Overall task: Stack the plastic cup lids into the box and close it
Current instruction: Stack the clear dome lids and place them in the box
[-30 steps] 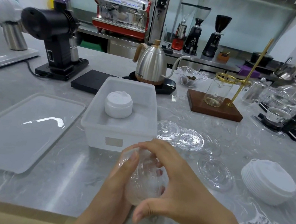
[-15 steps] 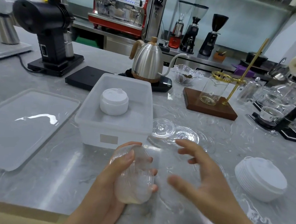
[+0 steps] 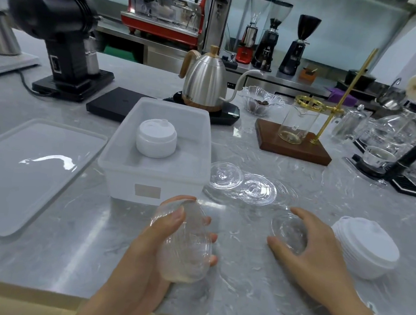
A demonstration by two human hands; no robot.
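Note:
My left hand [image 3: 157, 239] grips a stack of clear lids [image 3: 187, 245] held on edge, just in front of the open translucent box [image 3: 148, 176]. Inside the box stands a stack of white lids [image 3: 156, 137]. My right hand [image 3: 310, 247] curls over a single clear lid [image 3: 287, 231] lying on the counter, fingers around its rim. Several more clear lids [image 3: 245, 185] lie overlapping to the right of the box. A second stack of white lids [image 3: 367, 247] sits at the right. The box's flat cover [image 3: 20, 171] lies to the left.
Behind the box are a black scale [image 3: 116, 103], a steel kettle [image 3: 204, 80] on its base, a black grinder [image 3: 60, 39] and a glass beaker on a wooden stand [image 3: 293, 145]. Glassware crowds the far right. The counter's front edge runs just below my wrists.
My right hand let go of the clear stack and moved right and down onto a single clear lid on the counter. My left hand keeps the stack, now turned more on edge.

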